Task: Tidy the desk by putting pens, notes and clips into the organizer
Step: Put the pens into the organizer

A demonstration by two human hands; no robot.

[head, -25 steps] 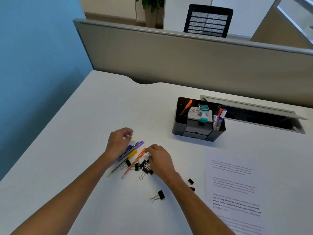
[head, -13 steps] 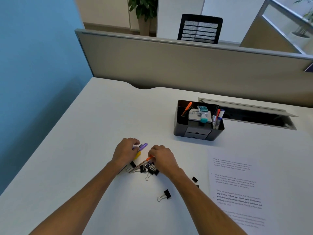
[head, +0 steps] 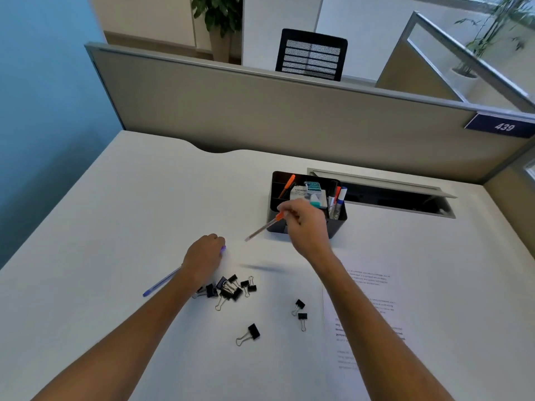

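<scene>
The right hand is closed on an orange pen and holds it in the air just in front of the black organizer, with the tip pointing down and to the left. The left hand is lower, near the worktop, and its fingers are curled around a blue pen; a purple end shows at the knuckles, so it may hold more than one pen, but I cannot tell how many.

The organizer already has an orange pen in its left compartment, markers in the right one, and a small box with a teal item in the middle. A group of black binder clips lies on the worktop just below the left hand, three more clips lie apart to the right and nearer to the person, and a printed sheet lies under the right forearm.

I think the risks are small but real. The pen is held near one end only, so it can swing and hit the organizer wall instead of entering a compartment. The right forearm is close above the sheet and could drag it. If the left hand holds several pens, one may slip out.

On the partition a dark blue label reads "439". The box in the organizer carries a word beginning "camlin". The text on the sheet is too small to read.
</scene>
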